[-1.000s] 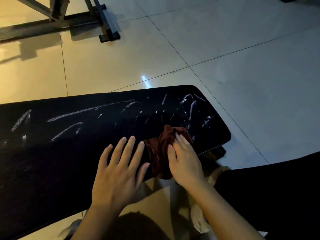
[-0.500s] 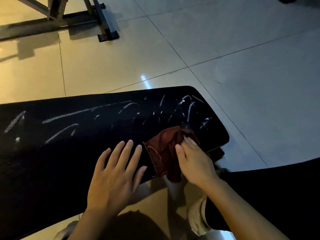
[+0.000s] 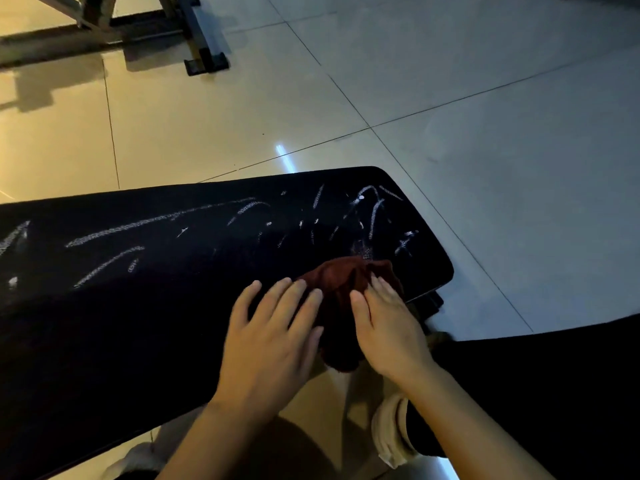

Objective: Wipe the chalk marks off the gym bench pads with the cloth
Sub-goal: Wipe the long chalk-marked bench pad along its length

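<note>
A black gym bench pad (image 3: 145, 317) stretches across the frame from the left edge to its rounded right end. White chalk marks (image 3: 372, 211) streak its far half, thickest near the right end, with longer strokes toward the left. A dark red cloth (image 3: 341, 277) lies bunched on the pad's near right part and hangs over its front edge. My right hand (image 3: 389, 329) lies flat on the cloth with straight fingers. My left hand (image 3: 273, 336) rests flat on the pad beside the cloth, fingertips at its left edge.
Pale floor tiles surround the bench. A dark metal equipment frame (image 3: 194, 36) stands on the floor at the far left. A black surface (image 3: 554, 393) fills the lower right corner. A foot in a light sock (image 3: 393, 429) shows below the bench.
The cloth and my right hand have slid right and a little farther onto the pad. My left hand has moved right, closing up to the cloth.
</note>
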Demonstrator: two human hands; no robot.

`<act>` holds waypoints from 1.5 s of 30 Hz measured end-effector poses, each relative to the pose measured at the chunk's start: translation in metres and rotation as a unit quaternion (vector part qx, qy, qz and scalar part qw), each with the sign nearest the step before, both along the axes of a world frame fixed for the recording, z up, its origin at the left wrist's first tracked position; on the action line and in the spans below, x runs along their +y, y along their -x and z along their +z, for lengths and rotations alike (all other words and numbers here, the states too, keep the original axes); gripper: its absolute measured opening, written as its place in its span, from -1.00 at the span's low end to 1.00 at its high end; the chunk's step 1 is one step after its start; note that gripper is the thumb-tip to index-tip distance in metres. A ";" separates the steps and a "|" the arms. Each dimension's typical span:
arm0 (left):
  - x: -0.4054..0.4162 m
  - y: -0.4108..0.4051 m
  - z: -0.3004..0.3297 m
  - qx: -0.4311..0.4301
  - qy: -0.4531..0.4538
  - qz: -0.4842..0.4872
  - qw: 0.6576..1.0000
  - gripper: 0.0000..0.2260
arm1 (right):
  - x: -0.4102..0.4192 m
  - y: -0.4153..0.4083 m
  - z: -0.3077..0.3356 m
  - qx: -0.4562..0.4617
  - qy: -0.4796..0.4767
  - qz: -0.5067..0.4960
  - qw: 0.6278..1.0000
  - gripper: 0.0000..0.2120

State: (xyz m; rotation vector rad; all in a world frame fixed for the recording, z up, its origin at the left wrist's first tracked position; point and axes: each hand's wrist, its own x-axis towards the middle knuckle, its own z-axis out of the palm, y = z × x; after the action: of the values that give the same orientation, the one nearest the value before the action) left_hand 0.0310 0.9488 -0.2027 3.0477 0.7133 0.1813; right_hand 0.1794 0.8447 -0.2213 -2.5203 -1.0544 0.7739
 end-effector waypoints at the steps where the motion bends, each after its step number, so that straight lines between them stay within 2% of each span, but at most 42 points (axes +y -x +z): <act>1: -0.002 -0.007 -0.003 0.002 0.010 -0.002 1.000 -0.61 | 0.008 -0.009 -0.003 0.002 0.000 0.003 1.000 -0.48; 6: -0.003 -0.022 -0.005 -0.027 0.021 0.051 0.998 -0.73 | 0.037 -0.057 -0.015 0.042 -0.025 0.021 0.999 -0.52; 14: 0.005 -0.039 0.004 -0.088 0.097 0.112 0.985 -0.86 | -0.021 -0.022 -0.006 0.027 -0.021 -0.011 0.999 -0.51; 19: 0.012 -0.017 0.030 -0.149 0.129 0.113 0.974 -0.88 | -0.012 -0.041 0.015 -0.010 -0.088 -0.104 0.991 -0.72; 22: 0.006 0.003 0.044 -0.178 0.212 0.115 0.954 -0.86 | -0.013 -0.034 0.029 -0.028 -0.135 -0.131 0.982 -0.78; 24: -0.004 0.015 0.054 -0.241 0.293 0.101 0.920 -0.84 | -0.016 -0.023 0.039 -0.002 -0.180 -0.150 0.972 -0.80; 26: -0.010 0.026 0.066 -0.289 0.319 0.099 0.897 -0.83 | -0.019 -0.014 0.051 0.030 -0.217 -0.164 0.962 -0.78; 30: -0.015 0.050 0.092 -0.286 0.281 0.129 0.907 -0.84 | -0.024 -0.001 0.071 0.049 -0.246 -0.134 0.959 -0.65; 33: -0.015 0.069 0.103 -0.258 0.266 0.167 0.914 -0.79 | -0.026 0.011 0.084 0.113 -0.277 -0.140 0.944 -0.62; 37: -0.018 0.104 0.106 -0.251 0.233 0.184 0.921 -0.83 | -0.028 0.024 0.098 0.141 -0.311 -0.120 0.932 -0.76; 40: -0.023 0.130 0.107 -0.290 0.229 0.198 0.908 -0.79 | -0.032 0.032 0.101 0.040 -0.296 -0.065 0.952 -0.86; 42: -0.026 0.142 0.107 -0.288 0.201 0.193 0.916 -0.80 | -0.032 0.040 0.102 -0.046 -0.272 -0.009 0.961 -0.90; 45: -0.027 0.156 0.103 -0.266 0.167 0.206 0.927 -0.82 | -0.030 0.047 0.104 -0.072 -0.261 0.067 0.960 -0.93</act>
State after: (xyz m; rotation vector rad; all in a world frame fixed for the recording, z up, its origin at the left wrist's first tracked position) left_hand -0.1246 0.9214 -0.0998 2.3256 1.1648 0.7638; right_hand 0.1319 0.8147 -0.1175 -2.0901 -1.2877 0.2870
